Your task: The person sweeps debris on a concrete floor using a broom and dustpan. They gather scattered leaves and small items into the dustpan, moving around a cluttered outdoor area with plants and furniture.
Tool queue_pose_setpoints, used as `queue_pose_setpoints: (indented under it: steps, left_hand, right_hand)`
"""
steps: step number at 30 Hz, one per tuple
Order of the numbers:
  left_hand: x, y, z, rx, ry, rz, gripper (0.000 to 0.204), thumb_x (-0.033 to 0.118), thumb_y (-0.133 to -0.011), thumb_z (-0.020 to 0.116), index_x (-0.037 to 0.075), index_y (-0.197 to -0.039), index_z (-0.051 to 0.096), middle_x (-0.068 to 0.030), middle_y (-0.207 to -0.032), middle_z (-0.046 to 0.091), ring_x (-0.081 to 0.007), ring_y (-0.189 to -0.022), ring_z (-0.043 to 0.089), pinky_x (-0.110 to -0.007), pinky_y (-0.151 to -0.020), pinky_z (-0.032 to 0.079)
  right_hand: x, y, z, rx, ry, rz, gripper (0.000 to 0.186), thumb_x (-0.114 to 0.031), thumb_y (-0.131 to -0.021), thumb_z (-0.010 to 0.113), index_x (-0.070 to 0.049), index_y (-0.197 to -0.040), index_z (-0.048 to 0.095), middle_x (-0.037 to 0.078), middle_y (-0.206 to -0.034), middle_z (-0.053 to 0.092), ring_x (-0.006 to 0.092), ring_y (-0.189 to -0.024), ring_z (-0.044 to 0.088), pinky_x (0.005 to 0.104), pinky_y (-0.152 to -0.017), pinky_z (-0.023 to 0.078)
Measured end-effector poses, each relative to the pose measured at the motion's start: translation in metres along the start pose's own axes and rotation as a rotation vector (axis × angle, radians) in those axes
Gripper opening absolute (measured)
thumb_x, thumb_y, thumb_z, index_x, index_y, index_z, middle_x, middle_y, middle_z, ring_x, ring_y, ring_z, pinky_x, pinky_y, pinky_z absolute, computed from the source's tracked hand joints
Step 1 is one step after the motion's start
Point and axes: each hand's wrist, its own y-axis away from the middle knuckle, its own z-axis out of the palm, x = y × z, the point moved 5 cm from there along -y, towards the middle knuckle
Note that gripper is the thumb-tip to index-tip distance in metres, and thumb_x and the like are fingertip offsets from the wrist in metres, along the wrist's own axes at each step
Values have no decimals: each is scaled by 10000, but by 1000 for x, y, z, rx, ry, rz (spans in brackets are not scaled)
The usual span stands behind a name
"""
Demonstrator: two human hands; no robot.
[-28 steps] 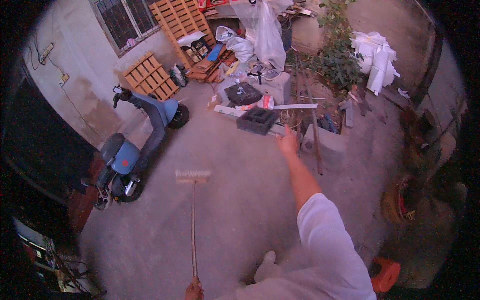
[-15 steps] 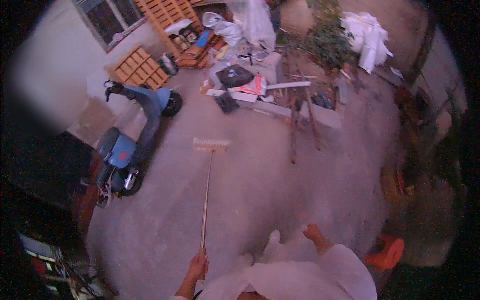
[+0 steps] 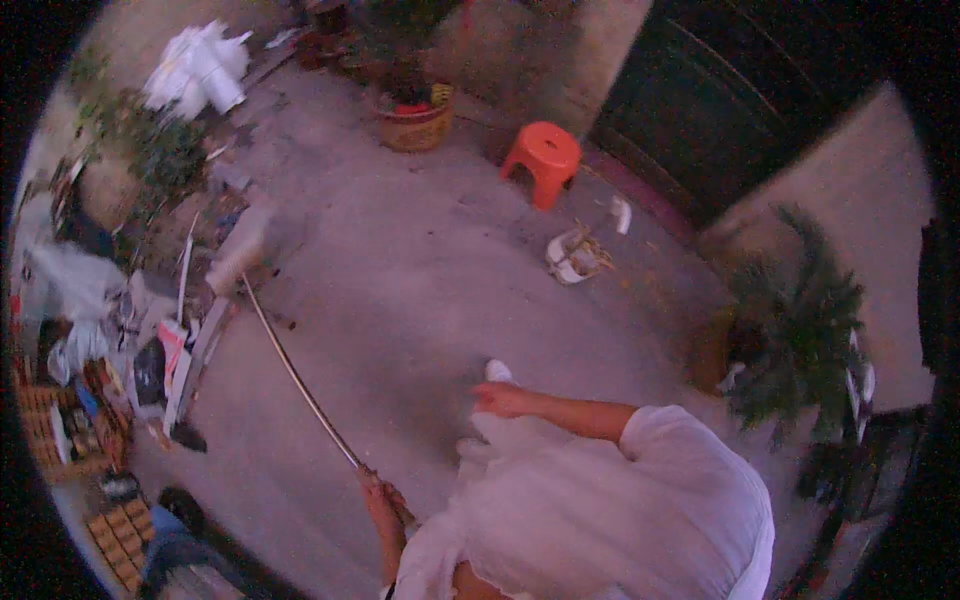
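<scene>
My left hand (image 3: 383, 505) is closed around the lower end of the long metal handle of a push broom (image 3: 291, 366). The handle slants away to the far left. Its pale, wide head (image 3: 238, 250) is blurred and lies beside the rubble pile, and I cannot tell whether it touches the ground. In front of my body, my right hand (image 3: 503, 400) holds nothing, its slightly blurred fingers loosely stretched toward the left. A light shoe tip (image 3: 498, 371) shows just beyond it.
An orange stool (image 3: 545, 160), a white container with dry stalks (image 3: 577, 257) and a large planter (image 3: 415, 122) stand ahead. A leafy potted plant (image 3: 790, 320) is at right. Rubble and bags (image 3: 75, 280) line the left; a scooter (image 3: 185, 545) is at lower left.
The view has swung to the right, so the scooter and pile now sit at far left and the stool ahead. The broom now slants left; my right hand has come in front of my body.
</scene>
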Motion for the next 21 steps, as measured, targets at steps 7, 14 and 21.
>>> queue_pose_setpoints:
  steps: [7,14,21]
  left_hand:
    - [50,-15,194,-395,-261,130,314,229,-765,462,34,-996,379,-18,-639,442,-82,-500,432,-199,-436,376]
    - [23,37,431,-779,-408,540,497,204,-703,530,23,-1101,294,-82,-1020,393,-164,-945,398,-297,-791,343]
    - [-18,75,604,-1289,-835,598,605,212,-686,554,8,-1164,247,-149,-1096,348,-244,-1015,368,-311,-844,304]
  right_hand:
    - [-110,37,-63,172,-243,-203,533,-329,-756,463,-35,-1167,294,147,-950,469,227,-859,479,308,-729,393]
    - [-31,69,-209,494,-838,-202,326,-225,-755,492,-39,-988,359,110,-879,483,222,-791,494,345,-677,402]
    - [87,185,-374,890,-1077,-128,288,-129,-762,466,-58,-1018,355,66,-822,477,163,-729,486,278,-622,421]
